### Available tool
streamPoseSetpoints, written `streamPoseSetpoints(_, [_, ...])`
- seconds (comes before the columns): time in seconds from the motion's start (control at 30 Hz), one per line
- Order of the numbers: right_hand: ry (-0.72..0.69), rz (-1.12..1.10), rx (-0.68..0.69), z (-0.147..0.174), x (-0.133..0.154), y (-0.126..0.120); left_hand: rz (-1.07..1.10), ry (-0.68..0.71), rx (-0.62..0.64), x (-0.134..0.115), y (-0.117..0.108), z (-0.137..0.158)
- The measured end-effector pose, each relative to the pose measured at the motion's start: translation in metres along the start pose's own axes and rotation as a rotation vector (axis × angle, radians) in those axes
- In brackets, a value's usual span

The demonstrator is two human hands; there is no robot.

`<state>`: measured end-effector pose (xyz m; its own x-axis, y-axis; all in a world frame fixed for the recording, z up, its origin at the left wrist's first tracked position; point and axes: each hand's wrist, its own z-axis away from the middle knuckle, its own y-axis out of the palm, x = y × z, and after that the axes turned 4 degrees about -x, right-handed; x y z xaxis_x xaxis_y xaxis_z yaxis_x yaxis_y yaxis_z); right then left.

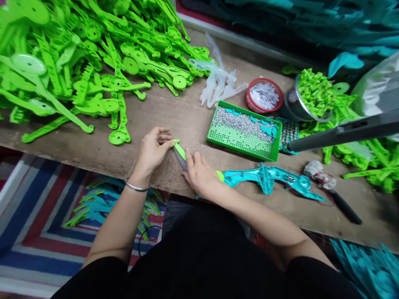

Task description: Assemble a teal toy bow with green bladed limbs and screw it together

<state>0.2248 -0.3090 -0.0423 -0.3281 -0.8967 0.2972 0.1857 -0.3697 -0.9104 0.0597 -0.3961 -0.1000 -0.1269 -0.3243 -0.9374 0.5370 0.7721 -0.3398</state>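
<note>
My left hand [155, 150], with a metal bangle on the wrist, pinches the narrow tip of a long green plastic part [178, 150] with a grey strip along it. Over the same part lies my right hand [201, 173], its fingers curled on it and covering its middle. A round green end [220, 176] shows beyond the right hand. It meets a teal plastic frame [267, 176] with a thin red wire or cord, lying on the table. Whether the two pieces are joined is hidden.
A green tray [243, 151] of small metal pieces stands ahead, near a red basket [264, 107] and a container of green bits [316, 93]. Green parts [77, 83] heap at left. A dark bar [339, 133] juts in from the right above a black-handled tool [344, 207].
</note>
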Motion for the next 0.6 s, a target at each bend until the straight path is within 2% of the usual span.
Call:
streamPoseSetpoints(0.13, [-0.007,0.017,-0.048,0.004,-0.001,0.002,0.161,-0.119,-0.035,-0.008,0.002,0.007])
streamPoseSetpoints(0.27, [-0.032,-0.009,-0.129,0.009,-0.002,0.008,0.387,-0.337,0.081,-0.018,0.005,0.011])
streamPoseSetpoints(0.37, [-0.037,-0.073,-0.159,0.009,-0.008,0.006,0.446,-0.395,0.106,-0.020,0.005,0.011])
streamPoseSetpoints(0.43, [-0.027,-0.182,-0.120,0.003,-0.017,0.000,0.472,-0.398,0.096,-0.020,0.005,0.010])
streamPoseSetpoints(0.6, [-0.065,-0.627,0.097,-0.023,-0.045,-0.013,0.505,-0.375,0.075,-0.021,0.004,0.011])
